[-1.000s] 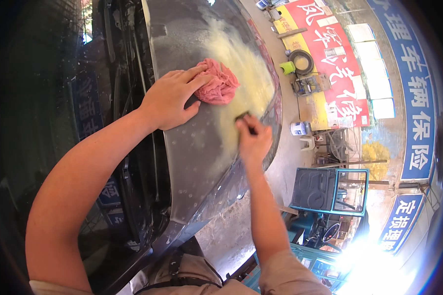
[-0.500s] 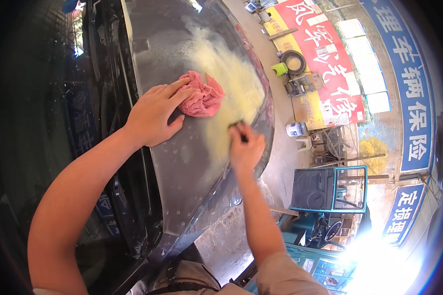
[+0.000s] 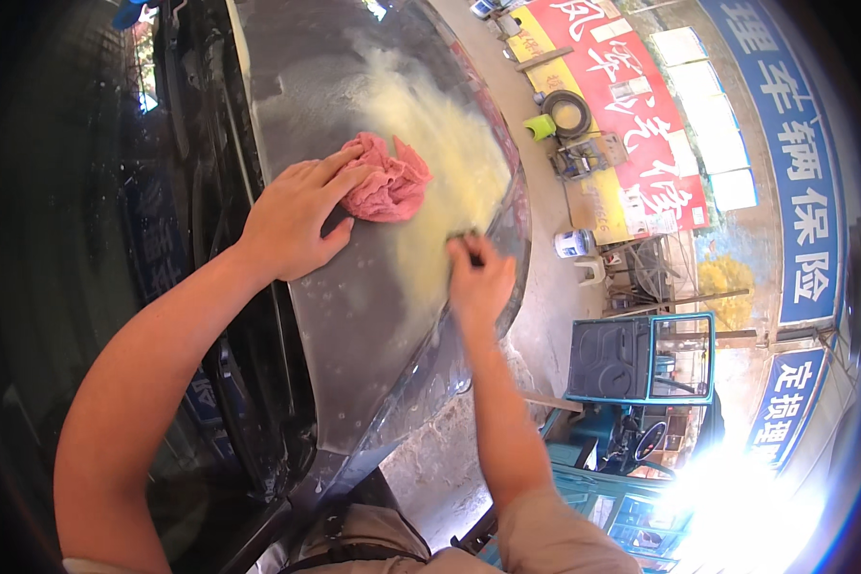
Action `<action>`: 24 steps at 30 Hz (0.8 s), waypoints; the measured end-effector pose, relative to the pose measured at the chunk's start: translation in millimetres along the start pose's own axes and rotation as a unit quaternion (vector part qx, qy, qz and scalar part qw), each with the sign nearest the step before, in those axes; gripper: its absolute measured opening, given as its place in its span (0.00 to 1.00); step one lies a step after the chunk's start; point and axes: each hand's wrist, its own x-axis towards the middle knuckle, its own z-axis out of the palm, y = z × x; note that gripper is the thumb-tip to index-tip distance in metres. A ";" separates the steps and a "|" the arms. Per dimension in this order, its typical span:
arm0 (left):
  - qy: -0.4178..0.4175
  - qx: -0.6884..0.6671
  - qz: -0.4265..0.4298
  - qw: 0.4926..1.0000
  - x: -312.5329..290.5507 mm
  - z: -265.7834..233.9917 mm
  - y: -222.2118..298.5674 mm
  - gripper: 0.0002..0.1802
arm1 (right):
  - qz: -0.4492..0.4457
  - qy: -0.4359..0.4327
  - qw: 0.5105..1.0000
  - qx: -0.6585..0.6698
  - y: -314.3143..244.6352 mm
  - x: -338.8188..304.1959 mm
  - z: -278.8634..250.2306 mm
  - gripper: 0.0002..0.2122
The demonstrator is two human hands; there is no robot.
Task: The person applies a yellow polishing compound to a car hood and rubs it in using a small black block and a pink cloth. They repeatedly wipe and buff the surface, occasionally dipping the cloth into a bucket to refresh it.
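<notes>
Under me is a dark grey car hood point(image 3: 340, 354) with a patch of pale yellow filler point(image 3: 426, 124) smeared and dusty across it. My left hand point(image 3: 297, 215) lies on the hood, fingertips gripping a crumpled pink cloth point(image 3: 392, 182) at the patch's left side. At the patch's lower right, my right hand point(image 3: 478, 287) is closed on a small dark block point(image 3: 466, 235). The block is pressed to the surface and mostly hidden by the fingers, so its exact kind does not show.
A black windshield area point(image 3: 77, 249) lies to the left. Beyond the hood's right edge stand a tire point(image 3: 584, 107), a green container point(image 3: 540, 126), a white bucket point(image 3: 574, 244) and a blue vehicle with its door point(image 3: 612, 359) open. Signs cover the wall, and bright light glares lower right.
My right hand with the dark block has shifted slightly over the yellow patch. My left hand and the pink cloth appear slightly higher and farther left, with the view itself shifting a little.
</notes>
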 end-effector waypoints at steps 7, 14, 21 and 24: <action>0.014 0.002 -0.005 1.000 -7.9 -2.9 -4.3 0.38 | -0.036 -0.012 0.998 0.054 -36.2 -65.0 -6.7 0.16; -0.004 -0.009 -0.006 1.000 -5.4 -1.0 -1.8 0.40 | -0.061 -0.007 0.997 0.039 -20.6 -51.7 -13.5 0.14; 0.002 0.010 -0.002 1.000 -5.7 2.8 -4.5 0.40 | -0.057 0.019 0.998 0.026 -27.0 -66.1 -7.6 0.14; -0.010 0.015 -0.012 1.000 -10.1 -1.9 -7.6 0.40 | -0.178 0.029 0.982 0.052 -38.4 -164.7 -26.3 0.14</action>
